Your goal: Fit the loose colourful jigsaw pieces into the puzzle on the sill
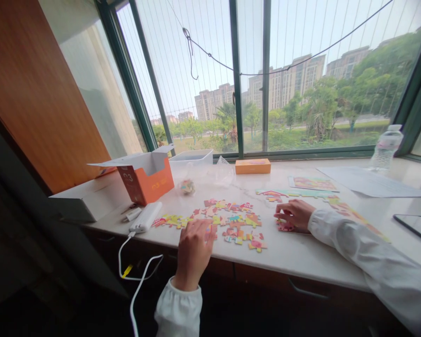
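Loose jigsaw puzzle pieces (233, 220) in pink, red and yellow lie in a cluster near the counter's front edge. My left hand (195, 245) rests palm down at the cluster's near left side, its fingers stretched out over a few pieces and partly covering them. Farther right, my right hand (296, 213) has its fingers bent down onto a dark red puzzle piece (285, 226), whose far side the hand hides. Behind that hand runs a joined strip of puzzle border (301, 192), which turns down the right side as a second strip (361, 217).
An orange box (147, 182) with raised flaps and a white power strip (146, 217) with its cable stand at the left. Farther back are a clear plastic tub (192, 161), a small orange box (253, 166) and a picture card (314, 183). A water bottle (387, 147), paper (372, 181) and a phone (417, 227) lie right.
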`<state>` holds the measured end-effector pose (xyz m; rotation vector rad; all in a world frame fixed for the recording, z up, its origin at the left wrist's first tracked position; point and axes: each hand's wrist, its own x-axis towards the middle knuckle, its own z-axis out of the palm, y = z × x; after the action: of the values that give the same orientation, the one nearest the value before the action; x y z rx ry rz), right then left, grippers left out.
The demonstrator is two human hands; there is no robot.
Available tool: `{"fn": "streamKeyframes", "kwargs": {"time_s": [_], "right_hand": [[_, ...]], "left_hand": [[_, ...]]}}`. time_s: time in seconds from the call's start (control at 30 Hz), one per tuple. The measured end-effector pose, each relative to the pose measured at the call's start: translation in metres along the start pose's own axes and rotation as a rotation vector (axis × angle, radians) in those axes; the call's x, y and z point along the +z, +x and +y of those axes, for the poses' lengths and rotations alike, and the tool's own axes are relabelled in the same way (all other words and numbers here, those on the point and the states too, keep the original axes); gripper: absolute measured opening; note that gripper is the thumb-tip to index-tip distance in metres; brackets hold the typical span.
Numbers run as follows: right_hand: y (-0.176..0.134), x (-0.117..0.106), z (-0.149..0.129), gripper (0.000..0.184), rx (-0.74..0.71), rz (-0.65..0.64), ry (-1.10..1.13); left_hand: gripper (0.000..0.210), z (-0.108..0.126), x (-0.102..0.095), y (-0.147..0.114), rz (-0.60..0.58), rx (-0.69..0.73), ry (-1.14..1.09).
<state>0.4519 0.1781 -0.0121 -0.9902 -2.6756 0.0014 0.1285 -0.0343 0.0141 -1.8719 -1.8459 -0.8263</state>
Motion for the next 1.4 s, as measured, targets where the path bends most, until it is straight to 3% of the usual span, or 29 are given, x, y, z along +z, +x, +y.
{"fn": "streamKeyframes", "kwargs": {"time_s": [0.07,0.2,0.3,0.5,0.67,0.8,0.9,1.07,1.23,1.4], "right_hand": [[0.0,-0.001,0.0,0.042,0.007,0.007,0.002],[0.001,-0.002,0.001,0.043,0.021,0.014,0.01],[0.001,-0.003,0.0,0.044,0.021,0.021,0.027],[0.009,-0.014,-0.015,0.043,0.002,0.102,0.098],[0.047,-0.019,-0.046,0.039,0.064,0.176,0.223],[0.1,0.0,-0.077,0.031,0.082,0.074,0.292],[0.139,0.018,-0.095,0.038,0.068,0.04,0.275],[0.176,0.033,-0.101,0.046,0.041,0.064,0.287],[0.168,0.018,-0.092,0.038,-0.015,0.145,0.251],[0.129,-0.014,-0.072,0.042,-0.081,0.157,0.152]], "left_hand": [[0.028,-0.012,0.001,0.034,-0.108,0.094,-0.013],[0.033,-0.041,0.021,0.098,-0.467,0.238,-0.004],[0.039,-0.057,0.043,0.125,-0.56,0.277,0.021],[0.04,-0.067,0.072,0.126,-0.533,0.252,0.006],[0.046,-0.07,0.08,0.126,-0.501,0.304,0.028],[0.045,-0.07,0.084,0.124,-0.433,0.356,0.057],[0.045,-0.07,0.086,0.12,-0.351,0.384,0.134],[0.047,-0.074,0.085,0.114,-0.233,0.381,0.252],[0.05,-0.062,0.08,0.114,-0.168,0.425,0.269],[0.043,-0.015,0.077,0.123,-0.125,0.53,0.262]]}}
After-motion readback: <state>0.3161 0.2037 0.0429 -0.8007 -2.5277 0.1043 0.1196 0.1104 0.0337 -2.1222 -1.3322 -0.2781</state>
